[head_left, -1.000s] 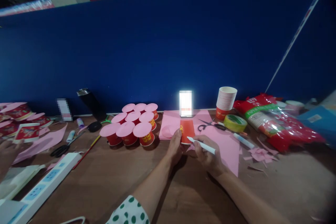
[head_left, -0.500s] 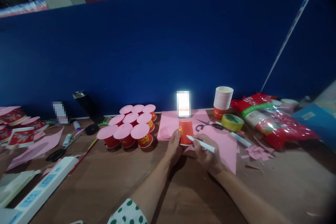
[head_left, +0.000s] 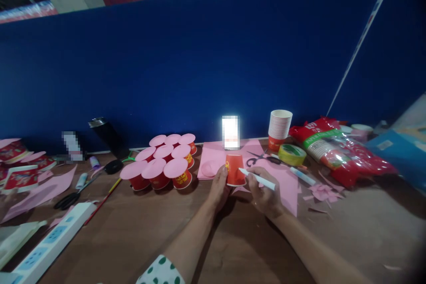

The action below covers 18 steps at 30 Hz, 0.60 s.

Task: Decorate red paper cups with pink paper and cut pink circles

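The cup (head_left: 234,171) was found between the two hands, to the right of the left hand (head_left: 218,187) and to the left of the right hand (head_left: 268,195). The left hand was closed on the cup's left side, thumb against the wall. The right hand gripped a pen (head_left: 264,181), its tip directed at the cup's right side; contact between tip and wall could not be confirmed. The cup was upright in line, wider end down, tapering upward; its wall was smooth and red-orange, with yellow print beside the left thumb. The pen was white, slim and straight.

Behind the cup lay pink sheets (head_left: 286,186), flat and matte. Dark-handled scissors (head_left: 261,155) lay on them, beyond the right hand. To the left stood nine lidded cups (head_left: 159,168) in three rows, each topped by a flat, round pink disc.

To the right, a thick yellow-green ring of tape (head_left: 293,158) lay before a stack (head_left: 280,124) of nested cups, white above and red below. Beside these was a glossy, creased red plastic bag (head_left: 339,153). Crumpled pink scraps (head_left: 322,191) lay near it. The surface (head_left: 173,222) was brown, with a wood-like finish.
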Each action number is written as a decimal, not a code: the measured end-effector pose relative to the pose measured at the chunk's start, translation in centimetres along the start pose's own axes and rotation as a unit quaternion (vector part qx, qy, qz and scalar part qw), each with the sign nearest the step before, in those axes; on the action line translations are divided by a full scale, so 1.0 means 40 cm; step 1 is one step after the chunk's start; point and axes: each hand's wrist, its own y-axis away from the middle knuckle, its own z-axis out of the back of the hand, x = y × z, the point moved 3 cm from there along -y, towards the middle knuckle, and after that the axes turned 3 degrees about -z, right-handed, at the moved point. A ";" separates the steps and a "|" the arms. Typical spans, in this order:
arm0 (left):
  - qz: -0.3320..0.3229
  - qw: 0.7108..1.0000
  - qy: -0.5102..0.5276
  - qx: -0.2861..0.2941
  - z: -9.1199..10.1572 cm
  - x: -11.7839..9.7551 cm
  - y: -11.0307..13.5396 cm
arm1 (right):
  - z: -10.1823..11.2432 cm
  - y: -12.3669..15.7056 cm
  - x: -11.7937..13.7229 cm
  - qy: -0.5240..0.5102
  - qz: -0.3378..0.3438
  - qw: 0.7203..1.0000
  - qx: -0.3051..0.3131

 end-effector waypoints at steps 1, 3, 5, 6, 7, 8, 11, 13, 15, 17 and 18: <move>0.003 1.000 0.003 0.005 0.002 0.003 0.000 | 0.002 -0.001 -0.001 0.004 0.002 1.000 -0.011; 0.007 1.000 0.009 0.013 0.006 0.008 -0.001 | 0.005 -0.003 -0.002 0.010 0.004 1.000 -0.024; 0.007 1.000 0.005 0.017 0.009 0.011 -0.001 | 0.005 -0.003 -0.004 0.007 0.001 1.000 -0.024; 0.008 1.000 0.002 0.018 0.010 0.011 0.000 | 0.004 -0.002 -0.006 0.002 -0.001 1.000 -0.019; 0.008 1.000 0.001 0.019 0.010 0.011 0.000 | 0.003 -0.002 -0.007 -0.003 -0.004 1.000 -0.015; 0.008 1.000 -0.001 0.020 0.009 0.010 0.000 | 0.002 -0.001 -0.008 -0.007 -0.007 1.000 -0.013; 0.005 1.000 0.000 0.016 0.007 0.007 0.001 | 0.002 0.001 -0.006 -0.004 -0.014 1.000 -0.016; 0.009 1.000 0.002 0.017 0.007 0.007 0.001 | 0.005 0.000 -0.003 0.004 -0.013 1.000 -0.024; 0.010 1.000 -0.003 0.020 0.009 0.009 0.000 | 0.007 -0.001 0.001 0.009 -0.008 0.999 -0.030; 0.010 1.000 -0.013 0.021 0.012 0.011 -0.001 | 0.008 -0.003 0.002 0.012 -0.005 0.999 -0.032; 0.010 1.000 -0.018 0.022 0.014 0.013 -0.002 | 0.008 -0.003 0.002 0.014 -0.005 0.999 -0.032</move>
